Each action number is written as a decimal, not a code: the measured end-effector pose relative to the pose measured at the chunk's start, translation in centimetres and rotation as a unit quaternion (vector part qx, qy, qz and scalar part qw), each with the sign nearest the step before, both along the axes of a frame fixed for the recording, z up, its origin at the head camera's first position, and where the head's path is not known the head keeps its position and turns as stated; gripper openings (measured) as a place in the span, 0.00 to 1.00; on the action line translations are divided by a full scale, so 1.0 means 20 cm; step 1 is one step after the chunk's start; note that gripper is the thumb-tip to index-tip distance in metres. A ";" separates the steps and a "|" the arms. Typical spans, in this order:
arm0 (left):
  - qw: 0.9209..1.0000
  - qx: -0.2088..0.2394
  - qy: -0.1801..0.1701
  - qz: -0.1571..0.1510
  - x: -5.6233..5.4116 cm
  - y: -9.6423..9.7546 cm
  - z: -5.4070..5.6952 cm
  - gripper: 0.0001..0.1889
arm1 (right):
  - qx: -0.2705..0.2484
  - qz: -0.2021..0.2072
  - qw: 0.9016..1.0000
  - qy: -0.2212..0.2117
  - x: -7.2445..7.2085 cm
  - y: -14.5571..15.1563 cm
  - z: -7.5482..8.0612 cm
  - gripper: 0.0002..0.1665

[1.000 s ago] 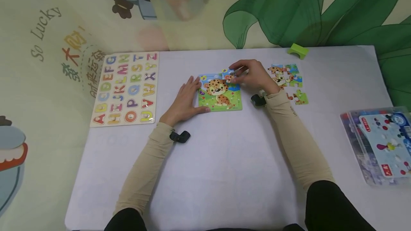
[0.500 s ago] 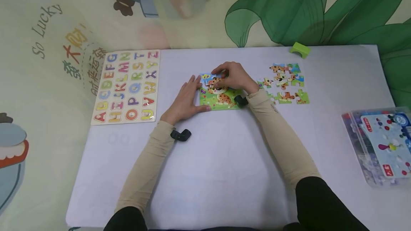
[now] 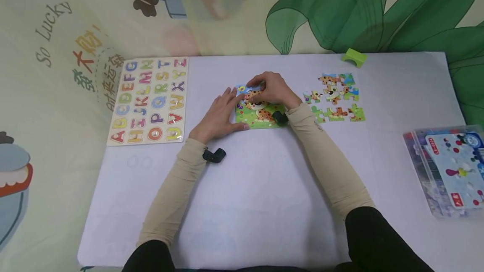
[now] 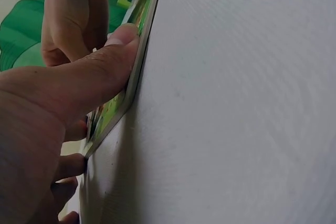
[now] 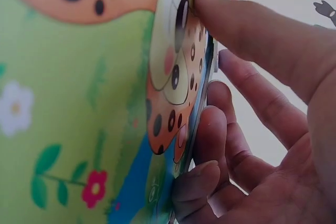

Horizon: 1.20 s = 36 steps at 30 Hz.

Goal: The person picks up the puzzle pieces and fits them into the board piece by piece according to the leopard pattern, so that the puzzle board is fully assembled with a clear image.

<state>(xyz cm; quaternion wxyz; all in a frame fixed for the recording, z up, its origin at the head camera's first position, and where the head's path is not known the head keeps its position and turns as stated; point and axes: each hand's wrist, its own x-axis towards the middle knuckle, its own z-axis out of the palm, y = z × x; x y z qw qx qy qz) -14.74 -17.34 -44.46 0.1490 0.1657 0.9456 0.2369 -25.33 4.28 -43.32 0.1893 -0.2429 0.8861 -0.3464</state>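
Observation:
A small puzzle board (image 3: 261, 121) printed with a spotted leopard cub on grass lies flat at the table's middle. My left hand (image 3: 217, 116) rests at its left side, fingers spread; in the left wrist view the thumb (image 4: 102, 69) lies along the board's near edge. Over the board's upper left, my right hand (image 3: 271, 90) pinches a puzzle piece (image 3: 252, 92) between thumb and fingers. That piece is mostly hidden by the hand. Beyond the right forearm lie several loose puzzle pieces (image 3: 332, 92) with leopard and grass parts.
A wooden alphabet board (image 3: 147, 100) with coloured letters lies at the back left. At the far table edge stands a green arch block (image 3: 354, 57). A clear plastic box (image 3: 448, 171) with a printed sheet sits at the right. The table (image 3: 261, 196) has a white cover.
My right hand has moved left with the puzzle piece, from the board's upper right to its upper left, uncovering more loose pieces. The left hand stays nearly in place.

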 end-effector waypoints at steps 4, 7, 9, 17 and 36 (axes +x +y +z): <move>1.000 0.001 -0.003 -0.002 0.00 0.00 -0.01 0.53 | 0.002 -0.003 1.000 -0.008 0.01 0.00 0.00 0.28; 1.000 0.004 -0.002 -0.001 0.01 0.00 -0.01 0.52 | 0.002 -0.003 1.000 -0.008 0.02 0.01 0.00 0.28; 1.000 0.002 0.001 -0.003 0.01 0.00 -0.01 0.52 | 0.001 -0.002 1.000 -0.006 0.02 0.01 0.00 0.28; 1.000 -0.019 0.011 -0.012 0.01 0.01 0.00 0.51 | -0.042 -0.002 0.999 0.001 0.01 0.09 0.00 0.27; 1.000 -0.025 0.012 -0.007 0.01 0.02 0.01 0.54 | 0.053 -0.117 0.992 -0.001 -0.12 0.78 0.16 0.33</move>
